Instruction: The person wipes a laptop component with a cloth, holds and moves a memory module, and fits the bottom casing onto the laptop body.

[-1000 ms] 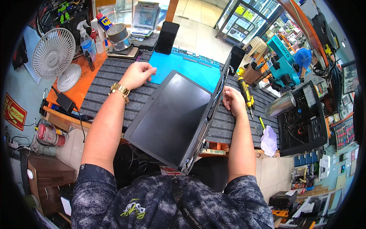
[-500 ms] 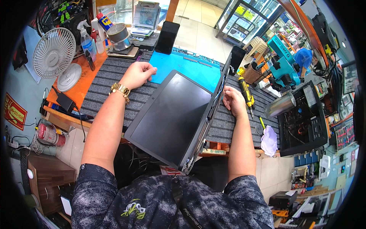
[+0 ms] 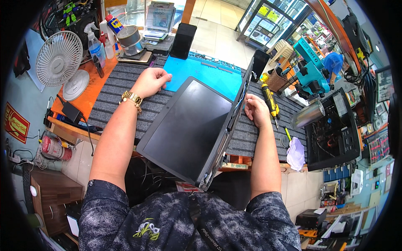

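Note:
A black laptop lies tilted before me, its dark screen facing up. Its base stands nearly on edge along the screen's right side, with parts exposed at the near corner. Above the blue work mat's left edge is my left hand, a gold bracelet watch on its wrist. Its fingers are curled, thumb against forefinger; whatever lies between them is hidden. My right hand is closed beside the base's outer face, fingers folded in. Its fingertips are partly hidden, and I cannot tell what they hold.
A yellow-black electric screwdriver lies right of my right hand, near crumpled paper and an open black computer case. A teal microscope stands behind. At left are a white fan, a spray bottle and a power adapter.

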Demonstrator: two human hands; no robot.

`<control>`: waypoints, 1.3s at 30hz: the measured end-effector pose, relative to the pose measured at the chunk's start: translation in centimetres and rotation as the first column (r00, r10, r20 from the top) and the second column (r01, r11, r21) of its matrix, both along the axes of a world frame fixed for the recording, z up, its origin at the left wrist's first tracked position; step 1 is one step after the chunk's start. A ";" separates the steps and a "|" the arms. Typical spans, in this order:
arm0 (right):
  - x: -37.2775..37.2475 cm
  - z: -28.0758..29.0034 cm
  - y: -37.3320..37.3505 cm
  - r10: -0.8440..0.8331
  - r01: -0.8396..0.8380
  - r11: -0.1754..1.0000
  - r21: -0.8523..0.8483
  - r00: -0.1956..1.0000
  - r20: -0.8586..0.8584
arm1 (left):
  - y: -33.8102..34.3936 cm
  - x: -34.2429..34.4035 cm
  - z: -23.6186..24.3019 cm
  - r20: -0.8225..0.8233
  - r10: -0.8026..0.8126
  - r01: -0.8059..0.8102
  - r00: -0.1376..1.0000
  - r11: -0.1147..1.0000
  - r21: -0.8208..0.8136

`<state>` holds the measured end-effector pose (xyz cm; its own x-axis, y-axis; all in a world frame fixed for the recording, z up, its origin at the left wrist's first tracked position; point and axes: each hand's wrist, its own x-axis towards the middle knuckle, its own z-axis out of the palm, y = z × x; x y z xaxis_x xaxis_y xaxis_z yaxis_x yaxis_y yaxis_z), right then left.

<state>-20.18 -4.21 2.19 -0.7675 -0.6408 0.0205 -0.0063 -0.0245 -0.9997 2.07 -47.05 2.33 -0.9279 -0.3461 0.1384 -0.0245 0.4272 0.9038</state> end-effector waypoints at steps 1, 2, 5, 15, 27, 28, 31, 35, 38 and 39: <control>-0.1 -0.1 0.1 -0.001 0.001 1.000 0.000 1.000 0.000 | 0.1 0.0 0.0 0.002 -0.001 0.001 1.000 1.000 -0.001; -0.2 -0.2 0.2 -0.010 0.010 1.000 0.002 1.000 -0.001 | 0.1 -0.1 0.1 0.002 -0.002 0.002 1.000 1.000 -0.001; -0.5 -0.4 0.2 -0.010 0.010 1.000 0.005 1.000 0.001 | -0.1 -0.1 -0.1 -0.005 -0.007 0.007 1.000 1.000 -0.003; -0.8 -0.8 0.4 0.002 -0.002 1.000 0.007 1.000 0.010 | -0.1 -0.1 -0.1 0.001 -0.006 0.006 1.000 1.000 0.002; -1.0 -0.8 0.4 0.017 -0.017 1.000 0.003 1.000 0.021 | -0.2 -0.1 -0.1 -0.012 -0.003 0.003 1.000 1.000 -0.009; -1.0 -0.8 0.4 0.016 -0.016 1.000 0.004 1.000 0.022 | -0.1 -0.1 0.0 -0.003 -0.005 0.005 1.000 1.000 -0.023; -1.2 -1.0 0.5 0.024 -0.024 1.000 0.005 0.999 0.029 | -0.1 -0.1 -0.1 -0.008 -0.011 0.011 1.000 1.000 -0.016; -1.3 -1.1 0.5 0.024 -0.024 1.000 -0.002 0.999 0.023 | -0.2 -0.3 -0.3 -0.005 -0.018 0.018 1.000 1.000 -0.010; -0.9 -0.5 0.2 0.030 -0.030 1.000 0.007 0.999 0.022 | -0.3 -0.2 -0.4 -0.004 -0.012 0.012 1.000 1.000 0.004; -0.8 -0.5 0.3 0.033 -0.033 0.999 0.016 0.999 0.019 | -0.3 -0.2 -0.4 -0.002 -0.012 0.012 1.000 1.000 -0.008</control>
<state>-21.03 -3.87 1.72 -0.7461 -0.6659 -0.0048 0.0134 -0.0077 -0.9999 1.84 -47.40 1.95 -0.9318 -0.3334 0.1432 -0.0172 0.4348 0.9004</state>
